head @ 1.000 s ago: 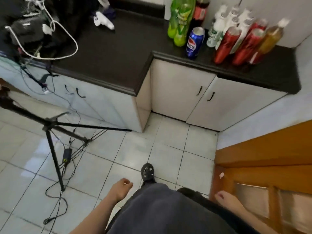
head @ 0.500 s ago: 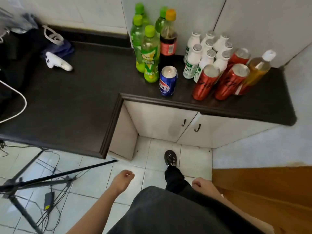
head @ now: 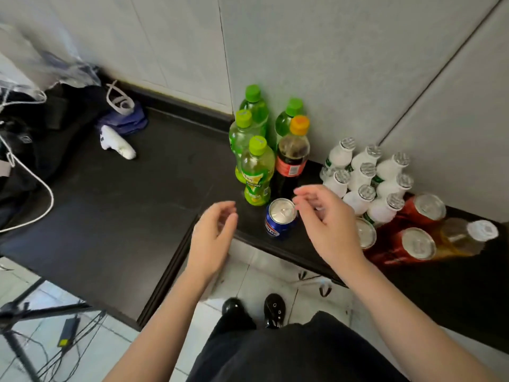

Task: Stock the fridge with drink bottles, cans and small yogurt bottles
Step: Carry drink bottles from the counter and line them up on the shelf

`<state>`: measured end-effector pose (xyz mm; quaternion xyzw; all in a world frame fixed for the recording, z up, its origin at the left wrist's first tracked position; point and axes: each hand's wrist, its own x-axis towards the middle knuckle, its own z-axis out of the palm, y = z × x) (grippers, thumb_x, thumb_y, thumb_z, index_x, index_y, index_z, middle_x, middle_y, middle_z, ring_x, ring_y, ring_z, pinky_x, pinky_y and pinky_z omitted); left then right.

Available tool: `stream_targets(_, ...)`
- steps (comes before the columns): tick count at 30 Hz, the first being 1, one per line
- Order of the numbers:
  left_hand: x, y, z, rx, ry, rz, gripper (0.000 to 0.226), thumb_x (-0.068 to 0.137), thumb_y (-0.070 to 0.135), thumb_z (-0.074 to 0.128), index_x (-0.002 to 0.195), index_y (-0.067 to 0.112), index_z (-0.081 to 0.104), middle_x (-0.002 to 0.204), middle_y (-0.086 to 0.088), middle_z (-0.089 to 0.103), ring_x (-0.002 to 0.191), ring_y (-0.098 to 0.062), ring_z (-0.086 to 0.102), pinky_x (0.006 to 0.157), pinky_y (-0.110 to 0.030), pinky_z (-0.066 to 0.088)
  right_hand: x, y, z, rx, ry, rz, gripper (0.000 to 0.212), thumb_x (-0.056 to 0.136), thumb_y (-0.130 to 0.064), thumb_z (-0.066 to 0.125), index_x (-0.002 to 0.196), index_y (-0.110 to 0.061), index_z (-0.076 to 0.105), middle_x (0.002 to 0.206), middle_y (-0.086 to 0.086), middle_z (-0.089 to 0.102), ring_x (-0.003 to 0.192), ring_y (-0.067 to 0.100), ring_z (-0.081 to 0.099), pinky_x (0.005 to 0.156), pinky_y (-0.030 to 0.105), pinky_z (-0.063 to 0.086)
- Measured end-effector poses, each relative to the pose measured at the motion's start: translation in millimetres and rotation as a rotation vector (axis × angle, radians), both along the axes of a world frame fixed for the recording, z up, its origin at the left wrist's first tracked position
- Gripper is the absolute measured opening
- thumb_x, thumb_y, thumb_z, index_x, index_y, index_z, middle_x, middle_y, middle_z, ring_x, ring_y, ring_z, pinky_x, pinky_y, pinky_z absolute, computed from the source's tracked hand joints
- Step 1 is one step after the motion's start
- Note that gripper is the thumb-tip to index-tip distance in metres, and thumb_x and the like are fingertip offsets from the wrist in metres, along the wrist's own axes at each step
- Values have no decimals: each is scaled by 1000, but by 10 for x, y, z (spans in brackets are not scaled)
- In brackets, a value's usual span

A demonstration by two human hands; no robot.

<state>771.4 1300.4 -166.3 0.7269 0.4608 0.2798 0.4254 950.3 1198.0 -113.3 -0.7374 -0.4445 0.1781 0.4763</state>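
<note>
A blue can [head: 281, 219] stands near the front edge of the black counter [head: 115, 205]. Behind it are several green bottles [head: 257, 175] and a dark cola bottle [head: 292, 158] with an orange cap. To the right stand several small white yogurt bottles [head: 366, 177], red cans [head: 413, 244] and an amber bottle [head: 465, 235]. My left hand [head: 213, 241] hovers left of the blue can, fingers loosely curled, holding nothing. My right hand [head: 327, 224] hovers just right of the can, fingers relaxed near its rim, holding nothing.
A white controller [head: 117, 144], a blue cloth [head: 124, 121], black bags and white cables [head: 41, 213] lie on the counter's left part. A tripod leg [head: 41, 310] and cables are on the tiled floor at lower left. Cabinet doors with handles [head: 325, 290] are under the counter.
I have stepped up to the counter. Both hands rose from beside my legs to counter height on either side of the blue can.
</note>
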Motion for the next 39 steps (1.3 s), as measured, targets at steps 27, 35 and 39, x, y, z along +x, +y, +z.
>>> stream_targets(27, 674, 742, 162, 168, -225, -116, 33, 85, 42, 52, 113, 26, 57, 113, 18, 56, 108, -5, 53, 94, -19, 39, 334, 1047, -194, 10, -258, -340, 46, 90, -46, 43, 104, -5, 59, 103, 6, 53, 96, 10, 47, 81, 20, 34)
stream_targets(35, 531, 770, 446, 169, -336, 137, 25, 85, 39, 50, 101, 22, 60, 98, 15, 62, 93, 1, 57, 83, -12, 40, 355, 1061, 147, 214, -229, -327, 28, 90, -37, 50, 88, -10, 58, 83, -8, 47, 78, 2, 42, 70, 10, 30)
stream_targets(39, 369, 849, 758, 199, -375, 235, 17, 84, 40, 48, 94, 32, 60, 89, 24, 61, 86, 3, 57, 77, -10, 41, 253, 1092, 647, 406, -263, -304, 14, 91, -33, 51, 86, -19, 49, 82, -5, 47, 77, 7, 44, 72, 10, 32)
